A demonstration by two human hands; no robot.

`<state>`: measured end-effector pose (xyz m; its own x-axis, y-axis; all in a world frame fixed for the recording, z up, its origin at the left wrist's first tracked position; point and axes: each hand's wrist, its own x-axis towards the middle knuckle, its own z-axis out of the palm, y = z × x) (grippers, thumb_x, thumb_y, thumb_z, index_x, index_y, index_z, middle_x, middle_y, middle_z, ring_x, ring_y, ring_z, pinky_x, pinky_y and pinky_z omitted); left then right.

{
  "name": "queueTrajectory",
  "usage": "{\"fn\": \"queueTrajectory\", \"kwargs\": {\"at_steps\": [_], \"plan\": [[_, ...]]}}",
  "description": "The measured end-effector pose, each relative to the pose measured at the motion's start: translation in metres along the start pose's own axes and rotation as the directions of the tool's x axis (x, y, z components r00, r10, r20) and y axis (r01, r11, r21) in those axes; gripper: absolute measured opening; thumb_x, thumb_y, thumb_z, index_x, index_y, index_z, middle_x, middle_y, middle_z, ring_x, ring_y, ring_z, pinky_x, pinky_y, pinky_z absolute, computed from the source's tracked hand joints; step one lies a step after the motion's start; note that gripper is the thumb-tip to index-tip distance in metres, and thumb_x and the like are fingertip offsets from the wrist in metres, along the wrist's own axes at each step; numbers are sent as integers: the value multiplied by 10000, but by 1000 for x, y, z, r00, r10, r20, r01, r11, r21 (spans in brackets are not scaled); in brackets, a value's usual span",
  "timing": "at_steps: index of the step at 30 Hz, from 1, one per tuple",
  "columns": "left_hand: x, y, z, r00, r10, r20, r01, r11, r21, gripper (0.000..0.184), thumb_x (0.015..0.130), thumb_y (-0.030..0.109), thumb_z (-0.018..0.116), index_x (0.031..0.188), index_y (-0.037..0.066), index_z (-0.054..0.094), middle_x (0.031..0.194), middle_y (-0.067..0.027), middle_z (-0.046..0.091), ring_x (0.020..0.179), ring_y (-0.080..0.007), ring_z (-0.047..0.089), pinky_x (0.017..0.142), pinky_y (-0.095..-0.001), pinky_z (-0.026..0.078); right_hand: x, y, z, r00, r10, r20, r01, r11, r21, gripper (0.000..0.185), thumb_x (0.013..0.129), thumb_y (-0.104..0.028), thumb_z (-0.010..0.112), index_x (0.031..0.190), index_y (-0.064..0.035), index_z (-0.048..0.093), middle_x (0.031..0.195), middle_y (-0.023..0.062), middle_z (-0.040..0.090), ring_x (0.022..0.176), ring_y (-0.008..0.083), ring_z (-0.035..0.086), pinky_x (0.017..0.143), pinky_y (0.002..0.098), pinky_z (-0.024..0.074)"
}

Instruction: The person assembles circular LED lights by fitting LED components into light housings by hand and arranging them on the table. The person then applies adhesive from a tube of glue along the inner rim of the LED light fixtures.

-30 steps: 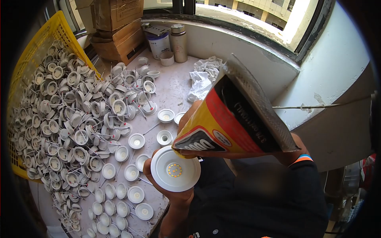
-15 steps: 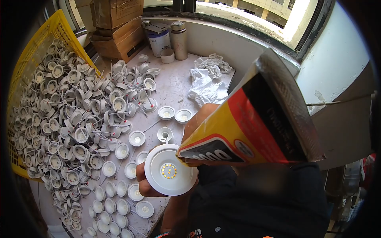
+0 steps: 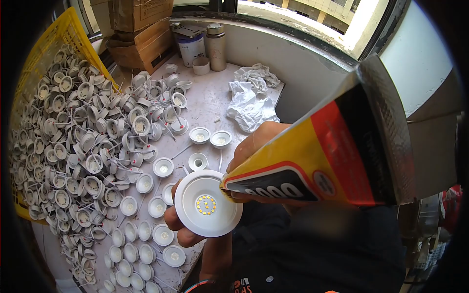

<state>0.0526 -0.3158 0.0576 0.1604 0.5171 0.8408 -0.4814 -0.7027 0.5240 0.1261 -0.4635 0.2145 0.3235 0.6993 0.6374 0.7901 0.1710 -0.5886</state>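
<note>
My left hand (image 3: 184,233) grips a round white LED downlight (image 3: 207,225) from behind and below. Its face, with a ring of small yellow chips at the centre, is turned towards me. My right hand (image 3: 261,137) is wrapped around a large yellow, red and black glue tube (image 3: 298,151), which slants down to the left. The tube's nozzle end is at the right side of the lamp's rim; whether it touches cannot be told. Most of the right fingers are hidden behind the tube.
Several white lamps (image 3: 162,166) lie face up on the table (image 3: 207,102). At the left, a yellow basket (image 3: 73,30) spills a big heap of lamp housings (image 3: 93,163). Behind stand cardboard boxes (image 3: 141,49), a tub (image 3: 192,49), a flask (image 3: 216,49) and crumpled white cloth (image 3: 251,105).
The view has shifted slightly, so the table's contents sit a little further left. The tube's wide end has moved right, and its nozzle end stays by the lamp's rim.
</note>
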Motion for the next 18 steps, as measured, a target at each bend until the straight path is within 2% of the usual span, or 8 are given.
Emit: {"fn": "queueTrajectory", "kwargs": {"at_steps": [2,4,5,7,8,12,14,18], "plan": [[0,-1,1,1000,-5,-7,5,1000,-5,796,640,240,800,1183,34,256,1210,-159,374,1050,-278,467,897,-420,408,0,-1,1,999,-23,45,25,999,-39,371,647,-150,706,959,-22,551,777,149,557,680,356,556,634,363,476],[0,-2,2,1000,-10,-16,10,1000,-8,784,640,248,801,1168,33,262,1198,-158,381,1036,-274,474,884,-413,414,1,-6,10,998,-27,-52,23,997,-73,369,654,-151,702,965,-22,550,797,150,562,703,353,561,645,369,478],[1,-2,3,1000,-12,-21,11,1000,-8,779,640,252,802,1160,33,266,1192,-157,384,1028,-272,478,877,-409,418,1,2,16,998,-28,-49,24,997,-72,369,654,-151,702,965,-22,550,797,150,562,703,353,561,645,369,478],[3,-3,3,999,-14,-31,14,1000,-6,768,640,260,804,1145,32,272,1180,-155,391,1014,-268,485,864,-401,424,6,19,29,980,-147,-134,154,987,41,377,657,-157,702,973,-21,548,819,154,567,724,357,563,656,374,480],[4,-3,3,999,-16,-35,15,1000,-4,763,640,263,805,1137,31,275,1173,-154,394,1007,-265,488,857,-397,428,1,1,13,996,-76,-36,76,997,-16,385,660,-167,704,982,-21,550,840,158,572,731,361,564,661,377,481],[6,-3,4,998,-23,-50,23,1000,-3,742,640,279,809,1106,29,288,1149,-151,408,977,-257,503,831,-382,441,-2,7,22,984,-122,-127,129,990,53,385,663,-170,705,982,-21,549,843,157,573,730,360,564,660,373,482],[7,-3,5,998,-27,-56,27,1000,-6,732,640,287,811,1091,28,295,1137,-149,415,963,-252,510,818,-374,447,-5,10,22,996,-62,-57,62,998,7,392,658,-171,715,980,-22,549,842,156,574,732,357,567,658,372,482],[7,-2,7,997,-33,-67,32,999,-11,714,640,302,814,1060,26,308,1113,-146,428,933,-244,525,791,-359,461,-1,2,17,997,-74,-17,74,997,-17,408,643,-177,730,975,-22,549,837,155,573,725,356,565,652,373,481]]}}
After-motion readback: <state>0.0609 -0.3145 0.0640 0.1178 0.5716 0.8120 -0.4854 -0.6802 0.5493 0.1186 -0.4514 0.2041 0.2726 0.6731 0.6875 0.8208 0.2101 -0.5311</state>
